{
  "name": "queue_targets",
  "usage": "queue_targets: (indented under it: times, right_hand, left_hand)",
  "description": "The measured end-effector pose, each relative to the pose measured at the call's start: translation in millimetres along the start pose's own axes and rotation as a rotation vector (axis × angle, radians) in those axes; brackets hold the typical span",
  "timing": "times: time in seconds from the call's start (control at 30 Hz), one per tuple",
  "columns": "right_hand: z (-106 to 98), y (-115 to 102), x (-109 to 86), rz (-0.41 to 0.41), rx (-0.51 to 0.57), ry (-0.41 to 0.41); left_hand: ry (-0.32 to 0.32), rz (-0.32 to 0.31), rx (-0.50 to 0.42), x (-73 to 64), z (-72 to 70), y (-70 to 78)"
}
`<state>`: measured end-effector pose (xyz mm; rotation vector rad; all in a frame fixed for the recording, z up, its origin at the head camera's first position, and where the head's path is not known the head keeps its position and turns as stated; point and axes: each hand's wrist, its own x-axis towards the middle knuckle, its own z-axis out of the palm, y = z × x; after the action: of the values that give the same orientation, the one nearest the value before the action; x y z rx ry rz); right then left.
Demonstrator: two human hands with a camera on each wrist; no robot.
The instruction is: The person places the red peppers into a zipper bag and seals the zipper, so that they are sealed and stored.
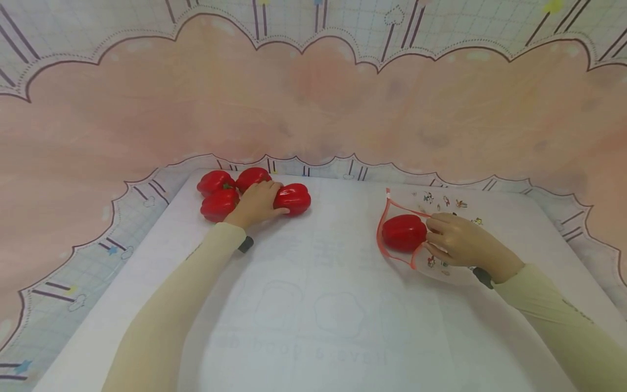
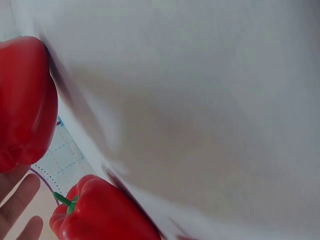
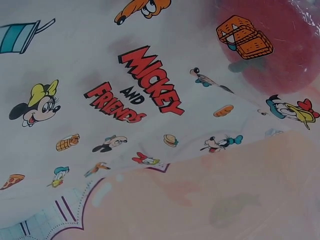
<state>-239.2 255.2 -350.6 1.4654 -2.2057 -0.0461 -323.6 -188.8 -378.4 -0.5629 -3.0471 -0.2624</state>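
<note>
Over at the left, my left hand [image 1: 257, 204] grips one end of a red bell pepper [image 1: 294, 199], thumb in front and fingers behind. That pepper sits on the white tabletop; some fingers [image 2: 20, 200] show past it in the left wrist view. On the right, my right hand [image 1: 453, 239] holds the red-edged rim of a clear printed plastic bag [image 1: 441, 198] between curled fingers and thumb. Another red bell pepper [image 1: 404, 233] lies within the bag's mouth. Through the plastic it looks blurred red in the right wrist view.
Left of my left hand, more red bell peppers [image 1: 219, 204] sit close together, one showing a green stem. A white tabletop [image 1: 313, 283] with faint print lies under everything. Behind it hangs a peach patterned cloth [image 1: 303, 109].
</note>
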Motion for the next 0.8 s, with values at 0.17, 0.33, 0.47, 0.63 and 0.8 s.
queue_targets:
  times: [0.17, 0.33, 0.47, 0.63, 0.8]
  right_hand:
    - [0.5, -0.5, 0.0, -0.003, -0.005, -0.004]
    - [0.3, -0.6, 1.0, -0.008, -0.008, -0.003]
    - [-0.5, -0.7, 1.7, -0.01, 0.003, 0.004]
    - [0.1, -0.9, 2.9, -0.018, 0.011, 0.026]
    - [1.0, -0.8, 3.5, -0.023, 0.014, 0.037]
  left_hand:
    - [0.018, -0.044, -0.078, -0.1, 6.2, 0.0]
    - [0.033, -0.074, -0.13, 0.9, 10.3, 0.0]
    - [0.049, -0.085, -0.157, 1.1, 11.4, 0.6]
    - [0.057, -0.099, -0.177, 0.2, 11.3, 2.1]
    - [0.041, -0.093, -0.157, -1.7, 7.0, 5.1]
